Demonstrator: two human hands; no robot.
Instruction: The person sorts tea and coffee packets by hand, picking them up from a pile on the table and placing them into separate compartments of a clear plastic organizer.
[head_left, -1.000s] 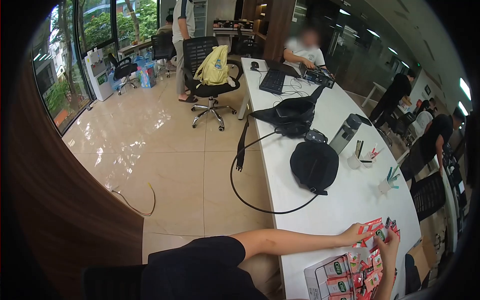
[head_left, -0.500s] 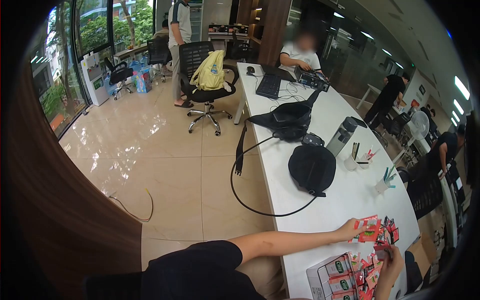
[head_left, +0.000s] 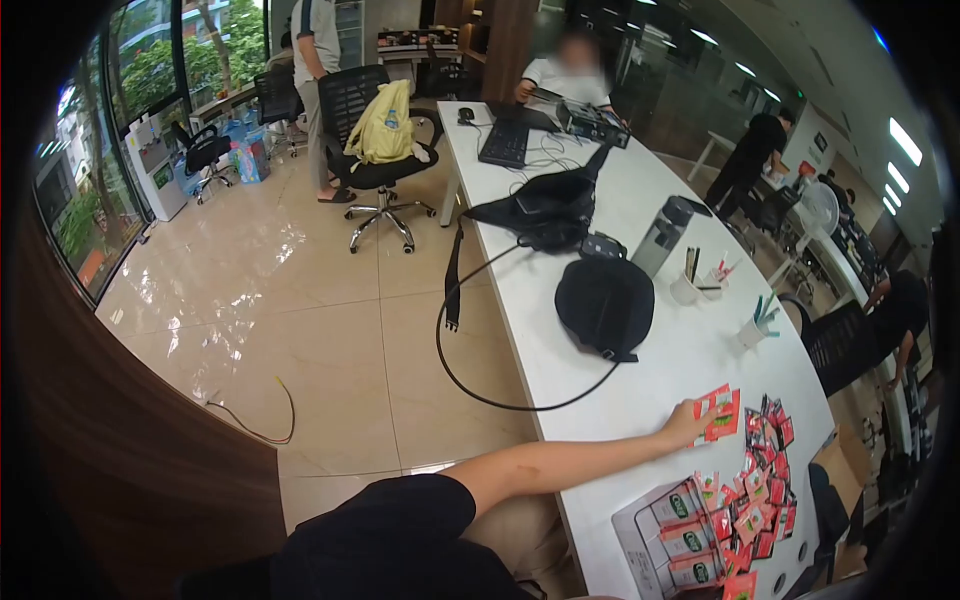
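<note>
My left hand (head_left: 686, 425) is closed around a few flat red-and-white sachets (head_left: 718, 414), held above the white table. Close beside it on the table lies a loose pile of red sachets (head_left: 757, 508), some with dark or green parts. Nearer to me stands a clear box (head_left: 633, 553) with several red packs (head_left: 690, 541) in it, their green labels facing up. One more red sachet (head_left: 740, 586) shows at the bottom edge of the view. My right hand is out of view.
Farther along the white table (head_left: 590, 420) are a round black pouch (head_left: 605, 308), a black waist bag (head_left: 545, 210), a bottle (head_left: 662, 236) and cups of pens (head_left: 752, 334). A black cable (head_left: 445, 350) loops over the edge. A person (head_left: 570, 85) sits at the far end.
My right hand, which was over the sachet pile, has left the view. My left hand still holds sachets, now a little apart from the pile. The whole view has shifted slightly.
</note>
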